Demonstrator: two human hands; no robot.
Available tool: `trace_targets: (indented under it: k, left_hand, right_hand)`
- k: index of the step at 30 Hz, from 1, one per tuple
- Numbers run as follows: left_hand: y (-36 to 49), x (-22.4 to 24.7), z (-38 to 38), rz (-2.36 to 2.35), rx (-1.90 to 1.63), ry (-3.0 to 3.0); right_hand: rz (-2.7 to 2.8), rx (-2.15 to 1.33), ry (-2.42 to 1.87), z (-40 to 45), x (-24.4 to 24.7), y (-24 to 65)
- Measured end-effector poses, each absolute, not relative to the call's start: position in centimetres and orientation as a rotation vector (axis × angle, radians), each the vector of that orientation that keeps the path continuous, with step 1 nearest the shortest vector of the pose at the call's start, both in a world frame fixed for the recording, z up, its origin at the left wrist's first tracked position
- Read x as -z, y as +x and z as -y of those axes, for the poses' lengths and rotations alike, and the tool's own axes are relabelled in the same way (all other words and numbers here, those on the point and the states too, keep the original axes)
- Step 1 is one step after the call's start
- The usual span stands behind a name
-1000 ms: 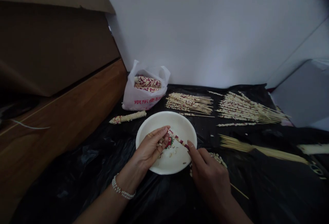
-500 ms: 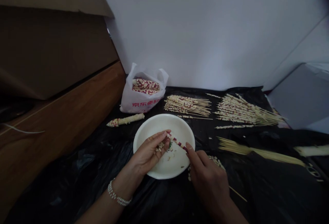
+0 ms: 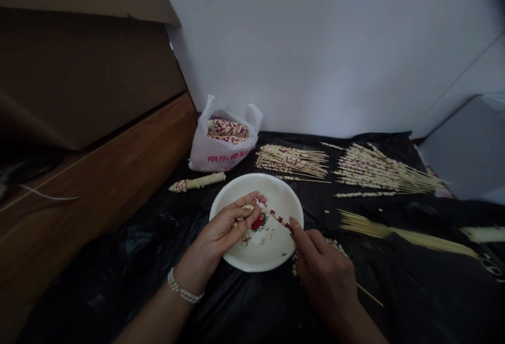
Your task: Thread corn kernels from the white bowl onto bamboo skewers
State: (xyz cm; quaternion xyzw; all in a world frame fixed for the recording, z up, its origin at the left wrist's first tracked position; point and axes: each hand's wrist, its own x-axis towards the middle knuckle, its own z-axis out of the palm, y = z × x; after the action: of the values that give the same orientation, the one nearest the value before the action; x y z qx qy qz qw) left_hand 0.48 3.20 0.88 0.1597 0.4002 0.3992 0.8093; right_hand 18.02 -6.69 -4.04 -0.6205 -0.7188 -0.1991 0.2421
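Note:
Over a white bowl, my left hand is cupped palm up, with loose corn kernels among its curled fingers. Its thumb and fingertips meet at the tip of a skewer of corn kernels, strung in red and cream. My right hand grips that skewer further down, past the bowl's right rim; its bare stick end comes out below the hand. Inside the bowl are a few loose kernels and a red and green printed pattern, partly hidden by my left hand.
A white plastic bag holds corn cobs. A mostly stripped cob lies before it. Two piles of filled skewers lie at the back, bare sticks and scissors at right, on black plastic sheeting.
My left fingers have shifted at the skewer's tip, and more of the red pattern in the bowl shows. The whole view has moved slightly. My right hand keeps its grip on the skewer.

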Motion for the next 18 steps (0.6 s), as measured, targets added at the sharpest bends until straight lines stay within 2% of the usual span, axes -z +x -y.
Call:
trace_targets:
  k: [18]
  left_hand:
    - [0.0, 0.2, -4.0, -0.768, -0.849, 0.164]
  right_hand:
    - [1.93, 0.53, -1.678, 6.8, 3.9, 18.2]
